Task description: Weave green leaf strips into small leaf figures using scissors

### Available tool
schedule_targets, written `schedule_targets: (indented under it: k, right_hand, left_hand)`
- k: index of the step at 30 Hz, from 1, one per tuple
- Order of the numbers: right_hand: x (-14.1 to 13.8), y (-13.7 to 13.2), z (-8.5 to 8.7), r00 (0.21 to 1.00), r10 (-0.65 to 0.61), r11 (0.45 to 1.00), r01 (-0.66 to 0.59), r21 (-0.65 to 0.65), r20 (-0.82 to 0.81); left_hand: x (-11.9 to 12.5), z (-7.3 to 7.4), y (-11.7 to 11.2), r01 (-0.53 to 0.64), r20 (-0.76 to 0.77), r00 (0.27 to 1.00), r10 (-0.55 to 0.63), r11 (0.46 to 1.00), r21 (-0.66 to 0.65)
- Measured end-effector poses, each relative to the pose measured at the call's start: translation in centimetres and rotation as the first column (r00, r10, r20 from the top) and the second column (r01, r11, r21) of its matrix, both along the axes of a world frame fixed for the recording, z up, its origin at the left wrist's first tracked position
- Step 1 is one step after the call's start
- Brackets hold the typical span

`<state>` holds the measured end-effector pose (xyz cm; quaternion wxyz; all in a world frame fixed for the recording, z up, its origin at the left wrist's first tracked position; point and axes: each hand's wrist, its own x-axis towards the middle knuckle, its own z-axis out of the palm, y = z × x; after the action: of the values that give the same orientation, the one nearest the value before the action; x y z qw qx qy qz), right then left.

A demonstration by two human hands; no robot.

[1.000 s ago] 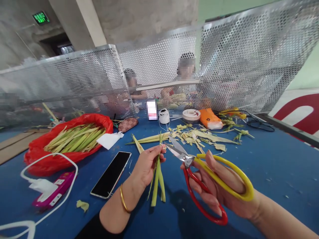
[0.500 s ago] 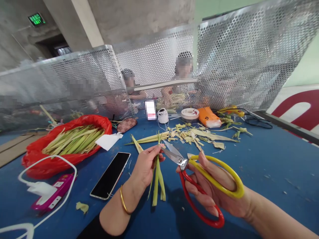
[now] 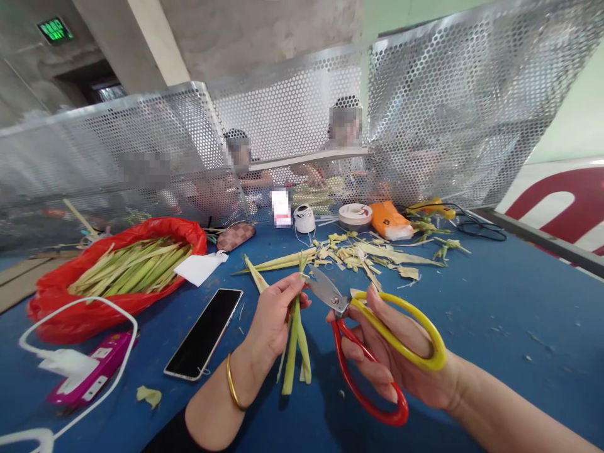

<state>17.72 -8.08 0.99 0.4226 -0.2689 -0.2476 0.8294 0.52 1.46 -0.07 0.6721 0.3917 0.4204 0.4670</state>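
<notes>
My left hand (image 3: 274, 314) is closed on a small bundle of green leaf strips (image 3: 295, 343), pinching it near the top so the strips hang down over the blue table (image 3: 495, 314). My right hand (image 3: 401, 358) grips a pair of scissors (image 3: 372, 333) with one yellow and one red handle loop. The steel blades point left and their tips reach the top of the bundle beside my left fingers.
A red bag of green leaf strips (image 3: 117, 270) lies at the left, a black phone (image 3: 204, 333) and a pink power bank with white cable (image 3: 89, 371) nearer. Leaf trimmings (image 3: 363, 258), thread spool (image 3: 304, 219), tape roll (image 3: 355, 216) and orange pack (image 3: 389, 221) lie behind. Other people sit beyond the perforated metal screen (image 3: 448, 113).
The scissors have moved left toward the bundle, and the blades have come together at its top. My left hand has kept its hold on the strips.
</notes>
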Motion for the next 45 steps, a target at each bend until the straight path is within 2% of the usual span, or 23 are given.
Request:
schedule_targets:
  k: [9,16,22,24,25,26,27,28,29,30,31,32,34,37,39,40,41,42,43,44,45]
  right_hand:
    - [-0.1,-0.1,1.0,1.0,0.002,0.99,-0.001,-0.138,0.002]
    - [-0.1,-0.2,0.6,0.998,-0.007,0.982,0.018,-0.19,0.058]
    - [-0.7,-0.4,0.2,0.992,-0.063,0.985,0.081,-0.155,0.113]
    - [-0.6,-0.2,0.1,0.967,-0.117,0.988,0.135,-0.07,0.225]
    - [-0.4,0.0,0.0,0.928,-0.167,0.985,0.172,0.012,0.333]
    - [0.0,0.3,-0.2,0.848,-0.236,0.972,0.201,0.123,0.475]
    - [0.5,0.7,-0.4,0.709,-0.315,0.947,0.195,0.254,0.631]
    - [1.2,1.0,-0.6,0.49,-0.387,0.919,0.138,0.369,0.781]
    - [1.9,1.5,-0.9,0.192,-0.456,0.888,0.035,0.459,0.869]
    - [2.8,1.9,-1.2,-0.115,-0.48,0.877,-0.088,0.472,0.87]
    - [3.7,2.3,-1.5,-0.365,-0.46,0.888,-0.17,0.428,0.809]
    - [4.5,2.7,-1.8,-0.508,-0.427,0.904,-0.223,0.365,0.748]
    - [5.8,3.4,-2.4,-0.622,-0.371,0.929,-0.248,0.276,0.689]
    - [6.6,3.5,-2.5,-0.705,-0.352,0.936,-0.253,0.245,0.616]
    - [6.1,3.0,-1.9,-0.718,-0.438,0.897,-0.315,0.309,0.54]
    - [5.6,2.6,-1.4,-0.687,-0.509,0.857,-0.351,0.377,0.518]
    - [4.8,2.1,-0.9,-0.62,-0.59,0.802,-0.375,0.465,0.518]
    - [3.8,1.7,-0.5,-0.498,-0.669,0.739,-0.365,0.567,0.552]
    - [2.6,1.2,-0.2,-0.304,-0.729,0.685,-0.322,0.654,0.614]
    - [1.3,0.9,0.0,-0.05,-0.721,0.677,-0.262,0.688,0.691]
    - [0.0,0.7,0.0,0.19,-0.65,0.717,-0.17,0.676,0.736]
  left_hand:
    - [0.1,-0.2,0.1,-0.064,-0.044,0.997,0.064,0.998,-0.011]
    - [0.1,0.1,0.0,-0.063,-0.066,0.996,0.062,0.998,-0.007]
    - [0.3,0.1,-0.1,-0.066,-0.033,0.997,0.065,0.998,-0.017]
    - [0.2,0.1,0.1,-0.074,-0.009,0.997,0.074,0.997,-0.015]
    - [0.2,0.1,0.1,-0.073,-0.006,0.997,0.073,0.997,-0.023]
    - [0.1,0.1,0.2,-0.066,-0.007,0.998,0.066,0.997,-0.037]
    - [0.0,0.1,0.3,-0.054,-0.009,0.999,0.053,0.997,-0.058]
    - [-0.1,0.2,0.3,-0.036,-0.008,0.999,0.036,0.996,-0.087]
    - [-0.2,0.3,0.4,-0.013,0.003,1.0,0.014,0.992,-0.123]
    - [-0.3,0.4,0.4,0.011,0.025,1.0,-0.007,0.987,-0.161]
    - [-0.3,0.5,0.3,0.036,0.056,0.998,-0.025,0.98,-0.198]
    - [-0.3,0.6,0.3,0.058,0.088,0.995,-0.039,0.971,-0.233]
    - [-0.3,0.8,0.2,0.083,0.148,0.988,-0.042,0.956,-0.28]
    - [-0.3,1.1,-0.1,0.076,0.216,0.976,-0.011,0.952,-0.298]
    - [-0.2,1.3,-0.4,0.067,0.242,0.97,0.009,0.95,-0.304]
    - [-0.2,1.4,-0.5,0.065,0.253,0.967,0.017,0.948,-0.313]
    - [-0.2,1.6,-0.7,0.064,0.263,0.964,0.025,0.944,-0.323]
    - [-0.2,1.7,-0.9,0.066,0.275,0.961,0.029,0.941,-0.332]
    - [-0.1,1.8,-1.0,0.071,0.289,0.957,0.031,0.938,-0.339]
    - [0.0,1.9,-1.2,0.077,0.302,0.953,0.031,0.937,-0.341]
    - [0.1,2.0,-1.3,0.084,0.314,0.949,0.027,0.938,-0.336]
